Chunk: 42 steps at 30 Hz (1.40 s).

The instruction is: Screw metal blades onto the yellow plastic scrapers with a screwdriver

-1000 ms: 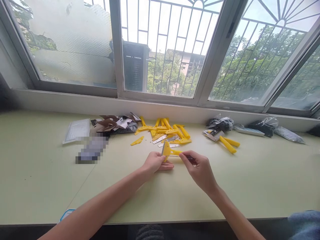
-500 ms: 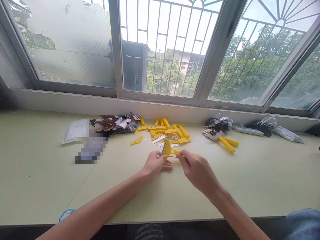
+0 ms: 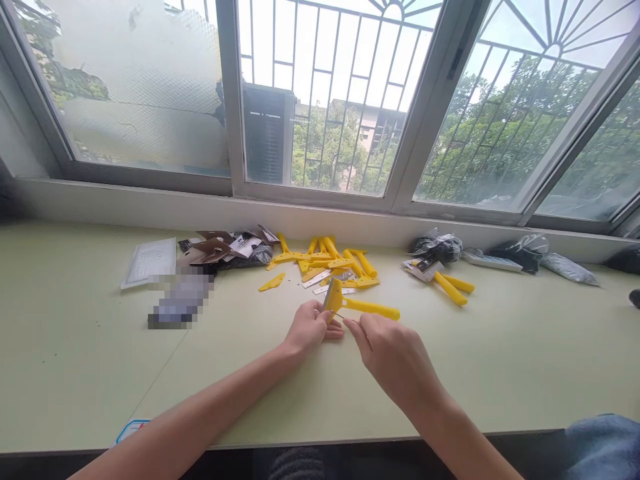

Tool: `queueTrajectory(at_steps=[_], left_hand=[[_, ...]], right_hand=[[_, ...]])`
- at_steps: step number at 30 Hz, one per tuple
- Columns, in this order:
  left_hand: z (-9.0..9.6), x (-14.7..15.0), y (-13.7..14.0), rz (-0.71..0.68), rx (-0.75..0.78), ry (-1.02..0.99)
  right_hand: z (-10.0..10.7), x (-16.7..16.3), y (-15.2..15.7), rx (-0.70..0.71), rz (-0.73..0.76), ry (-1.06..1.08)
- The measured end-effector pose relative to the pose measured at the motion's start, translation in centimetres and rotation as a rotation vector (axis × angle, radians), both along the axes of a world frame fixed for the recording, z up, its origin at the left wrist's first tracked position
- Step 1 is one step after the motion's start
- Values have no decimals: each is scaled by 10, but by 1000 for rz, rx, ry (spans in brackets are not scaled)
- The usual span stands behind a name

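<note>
Centrally, a yellow scraper (image 3: 363,307) is over the pale green table (image 3: 525,353), handle pointing right, its head pinched in the left hand (image 3: 310,328), whose thumb hides one lower corner. The right hand (image 3: 395,347) pinches a thin metal rod (image 3: 339,316) — its tip, at the head, is hard to make out, and the rest hides inside the grip. Beyond, yellow parts (image 3: 325,257) overlap near the window ledge (image 3: 345,220); a pixelated object (image 3: 183,300) lies leftward. The table stretches wide either side, down to its front edge (image 3: 320,442).
</note>
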<state>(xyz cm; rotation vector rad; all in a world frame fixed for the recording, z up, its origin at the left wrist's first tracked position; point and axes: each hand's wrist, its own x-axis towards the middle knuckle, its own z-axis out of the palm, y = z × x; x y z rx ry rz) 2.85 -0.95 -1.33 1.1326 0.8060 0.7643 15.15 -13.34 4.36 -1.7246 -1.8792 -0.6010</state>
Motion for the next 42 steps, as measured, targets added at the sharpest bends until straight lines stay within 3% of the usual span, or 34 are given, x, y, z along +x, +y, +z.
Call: queueTrajectory(at_steps=[4,9,17,23,32,37,42], left_hand=[[-1,0,1,1,10,-7],[4,0,-3,0,23,2],[2,0,-4,14,20,7],[5,1,-2,17,-11,23],[3,1,-7,38,90,-1],[5,1,-4,55,104,1],[6,0,-8,54,179,-53]], right_hand=[[-3,-8,-6,-1,25,72],[-1,-6,-9,-47,175,211],[-10,-2,3,94,13,140],[-3,-6,-3,51,72,95],[-10,0,-6,91,-100,17],[-16,-6,-13,23,-32,56],[-20,0,-17,43,-30,58]])
